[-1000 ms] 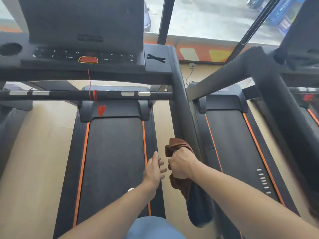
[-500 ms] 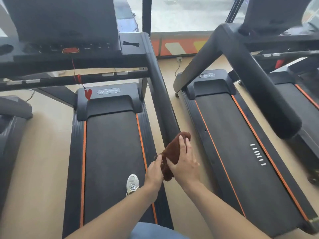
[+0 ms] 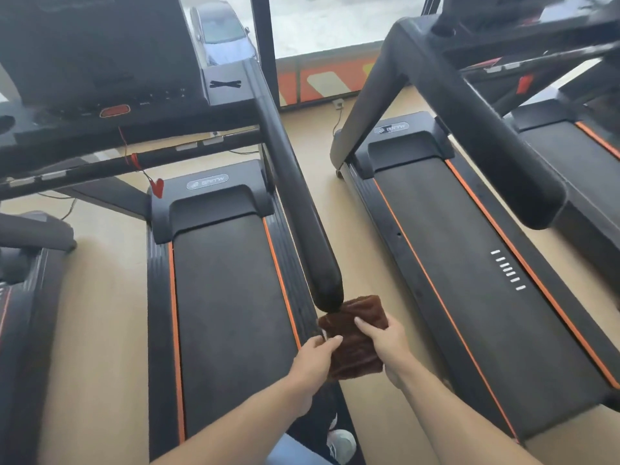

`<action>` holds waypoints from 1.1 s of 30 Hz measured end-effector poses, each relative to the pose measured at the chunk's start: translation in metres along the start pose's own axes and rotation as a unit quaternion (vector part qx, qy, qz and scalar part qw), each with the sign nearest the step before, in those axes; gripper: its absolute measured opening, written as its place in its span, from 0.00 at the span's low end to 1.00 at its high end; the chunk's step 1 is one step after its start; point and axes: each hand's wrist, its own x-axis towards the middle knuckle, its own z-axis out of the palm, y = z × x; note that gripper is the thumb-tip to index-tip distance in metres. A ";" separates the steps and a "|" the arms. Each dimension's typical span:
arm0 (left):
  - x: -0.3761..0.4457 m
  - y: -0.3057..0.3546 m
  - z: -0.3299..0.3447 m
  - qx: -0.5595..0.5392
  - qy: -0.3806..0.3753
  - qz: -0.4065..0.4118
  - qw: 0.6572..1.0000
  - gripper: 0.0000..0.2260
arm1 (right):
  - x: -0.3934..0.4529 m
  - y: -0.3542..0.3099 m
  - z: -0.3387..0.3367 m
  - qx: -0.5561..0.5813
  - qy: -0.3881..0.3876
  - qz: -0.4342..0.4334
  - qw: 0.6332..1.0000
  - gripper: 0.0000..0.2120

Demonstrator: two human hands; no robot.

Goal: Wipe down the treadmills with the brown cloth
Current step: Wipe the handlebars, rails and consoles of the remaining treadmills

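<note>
Pinching the brown cloth (image 3: 354, 337) between them, left hand (image 3: 313, 357) and right hand (image 3: 385, 340) grip opposite edges.

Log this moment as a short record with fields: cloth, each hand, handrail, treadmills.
cloth: brown cloth, folded flat, held in the air just below the handrail's end
left hand: left hand pinches the cloth's left edge
right hand: right hand grips the cloth's right side, fingers on top
handrail: black handrail, its rounded end right at the cloth's top edge
treadmills: near treadmill under the left arm; next treadmill to the right
</note>
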 end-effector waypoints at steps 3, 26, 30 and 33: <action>0.010 0.007 0.018 0.020 -0.035 0.019 0.999 0.23 | -0.011 -0.015 -0.019 0.096 -0.043 -0.002 0.994 0.13; 0.078 0.192 0.226 -0.032 -0.008 0.269 0.963 0.04 | 0.075 -0.153 -0.166 0.147 0.413 -0.172 0.882 0.10; 0.076 0.223 0.258 -0.034 -0.069 0.344 0.936 0.03 | 0.097 -0.186 -0.210 0.070 0.560 -0.324 0.759 0.09; 0.089 0.245 0.291 -0.016 -0.104 0.375 0.921 0.05 | 0.123 -0.217 -0.249 -0.002 0.568 -0.393 0.723 0.10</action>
